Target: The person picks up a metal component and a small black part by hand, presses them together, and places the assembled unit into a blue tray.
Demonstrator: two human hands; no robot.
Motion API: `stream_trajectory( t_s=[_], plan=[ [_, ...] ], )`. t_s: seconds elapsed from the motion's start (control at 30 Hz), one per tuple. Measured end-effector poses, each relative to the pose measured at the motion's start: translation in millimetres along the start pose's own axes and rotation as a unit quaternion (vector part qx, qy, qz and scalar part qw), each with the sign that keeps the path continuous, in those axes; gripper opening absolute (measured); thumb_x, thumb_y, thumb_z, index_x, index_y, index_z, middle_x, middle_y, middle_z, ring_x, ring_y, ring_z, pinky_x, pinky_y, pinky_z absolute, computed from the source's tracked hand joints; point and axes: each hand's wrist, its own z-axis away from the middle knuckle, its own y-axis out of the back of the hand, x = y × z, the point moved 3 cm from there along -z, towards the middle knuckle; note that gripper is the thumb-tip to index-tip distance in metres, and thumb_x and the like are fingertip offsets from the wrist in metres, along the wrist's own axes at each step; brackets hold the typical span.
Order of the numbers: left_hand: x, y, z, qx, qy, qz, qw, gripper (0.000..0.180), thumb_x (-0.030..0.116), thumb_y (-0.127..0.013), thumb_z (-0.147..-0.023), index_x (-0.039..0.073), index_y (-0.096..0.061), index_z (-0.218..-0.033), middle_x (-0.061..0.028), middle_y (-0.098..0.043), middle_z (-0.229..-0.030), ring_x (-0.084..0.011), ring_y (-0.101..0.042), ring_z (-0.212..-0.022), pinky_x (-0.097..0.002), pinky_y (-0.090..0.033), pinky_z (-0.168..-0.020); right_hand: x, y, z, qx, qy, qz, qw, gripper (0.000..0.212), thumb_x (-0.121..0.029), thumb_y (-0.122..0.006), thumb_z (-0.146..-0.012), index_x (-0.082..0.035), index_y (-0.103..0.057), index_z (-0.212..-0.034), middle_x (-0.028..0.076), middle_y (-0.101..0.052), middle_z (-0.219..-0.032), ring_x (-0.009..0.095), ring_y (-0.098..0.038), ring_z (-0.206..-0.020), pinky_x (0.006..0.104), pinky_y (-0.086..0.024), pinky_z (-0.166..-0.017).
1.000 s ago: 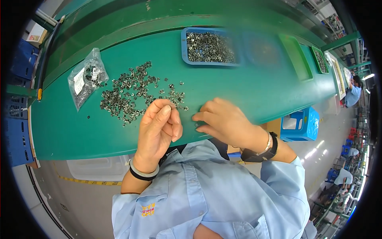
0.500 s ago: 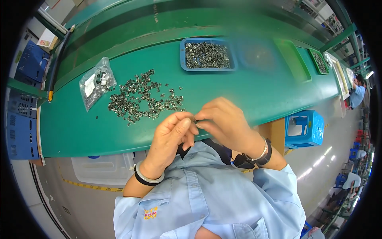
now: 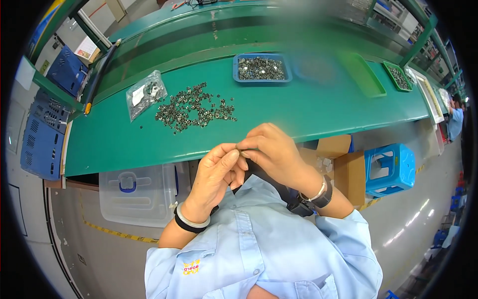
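My left hand (image 3: 215, 173) and my right hand (image 3: 275, 151) meet just in front of the bench's near edge, fingertips pressed together. Between the two pinches is a small metal part (image 3: 240, 151), mostly covered by the fingers, so its shape is hard to make out. Beyond them on the green bench (image 3: 134, 152) lies a loose spread of small black and silvery metal parts (image 3: 186, 110). To its left rests a clear plastic bag (image 3: 145, 95) with more such pieces and a white label. A blue tray (image 3: 286, 74) full of small parts stands farther back.
An empty-looking green tray (image 3: 366, 77) and a smaller filled green tray (image 3: 398, 77) are at the right. Below the bench are a clear lidded box (image 3: 134, 202), an open carton (image 3: 350, 174) and a blue stool (image 3: 391, 169). Blue crates (image 3: 44, 147) stand left; another person (image 3: 455, 122) sits far right.
The whole view has shifted, showing the bench farther off and more floor and boxes beneath it. My hands keep the same pinch on the part, drawn together as before.
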Motion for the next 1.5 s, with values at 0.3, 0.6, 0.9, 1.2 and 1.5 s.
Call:
stream_trajectory(
  t_s=[0.3,0.6,0.9,1.2,1.5],
  plan=[
    [-13,7,34,-0.02,-0.013,-0.024,0.999,0.017,0.019,-0.052,-0.095,0.002,-0.053,-0.096,-0.0062,-0.06,-0.074,-0.0098,-0.054,-0.052,-0.021,-0.038,-0.042,-36,-15,28,-0.005,-0.062,-0.078,0.995,0.02,-0.006,-0.065,-0.078,-0.006,-0.063,-0.098,0.007,-0.057,-0.087,0.025,-0.057,-0.081,0.0327,-0.048,-0.07],
    [44,55,39,0.065,-0.15,-0.075,0.984,0.013,0.015,-0.052,-0.094,0.003,-0.055,-0.093,-0.0055,-0.06,-0.074,-0.0088,-0.053,-0.052,-0.0201,-0.039,-0.044,29,12,1,0.123,-0.059,0.106,0.985,0.017,-0.007,-0.06,-0.083,-0.004,-0.063,-0.099,0.01,-0.06,-0.089,0.024,-0.058,-0.084,0.0314,-0.046,-0.075],
    [82,119,20,0.173,-0.329,-0.175,0.912,0.013,0.014,-0.051,-0.094,0.002,-0.055,-0.094,-0.0045,-0.059,-0.075,-0.0069,-0.052,-0.058,-0.0186,-0.039,-0.048,77,5,3,0.153,-0.11,0.264,0.946,0.011,-0.003,-0.06,-0.082,-0.004,-0.064,-0.092,0.007,-0.057,-0.078,0.018,-0.056,-0.069,0.0275,-0.046,-0.064],
    [70,131,11,0.102,-0.3,-0.159,0.935,0.012,0.012,-0.051,-0.094,0.002,-0.054,-0.098,-0.0051,-0.059,-0.076,-0.0075,-0.053,-0.061,-0.0191,-0.04,-0.051,75,3,3,0.182,-0.174,0.226,0.941,0.011,-0.003,-0.061,-0.081,-0.004,-0.064,-0.091,0.006,-0.055,-0.075,0.018,-0.054,-0.066,0.0275,-0.045,-0.062],
    [77,137,12,0.092,-0.232,-0.116,0.961,0.014,0.013,-0.05,-0.095,0.001,-0.055,-0.101,-0.0066,-0.059,-0.074,-0.0093,-0.053,-0.059,-0.0201,-0.041,-0.05,70,-5,0,0.173,-0.208,0.266,0.925,0.012,-0.003,-0.058,-0.083,-0.003,-0.063,-0.094,0.008,-0.058,-0.081,0.018,-0.056,-0.074,0.0274,-0.045,-0.068]
  ],
)
